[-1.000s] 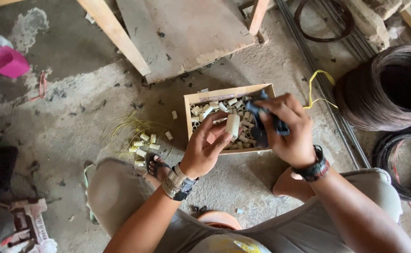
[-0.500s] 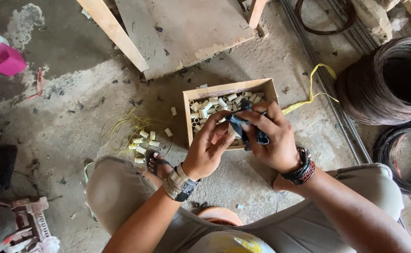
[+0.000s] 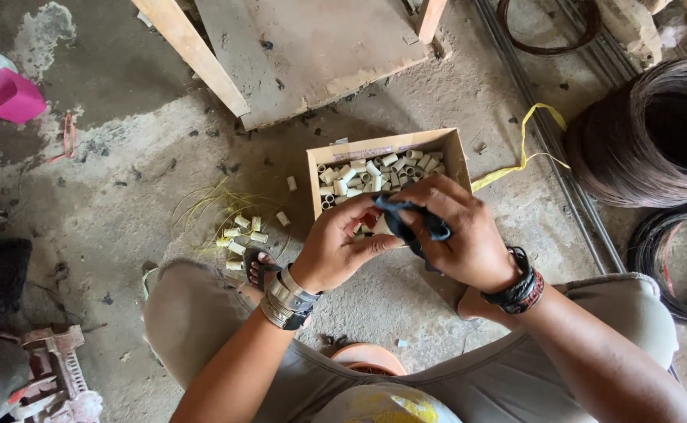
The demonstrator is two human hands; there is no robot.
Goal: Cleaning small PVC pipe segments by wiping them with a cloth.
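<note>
Cloth [image 3: 415,223], dark blue, sits at centre frame over the box [image 3: 335,153] of pale tubes [image 3: 375,168]; right hand [image 3: 457,235] fingers clamp it; left hand [image 3: 335,251] fingers pinch its other end; best kept taut and over the box, I judge.

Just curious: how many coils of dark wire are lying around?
3: a big coil at right, a flat coil below it, a thin ring at top. Others may lie outside the view.
</note>
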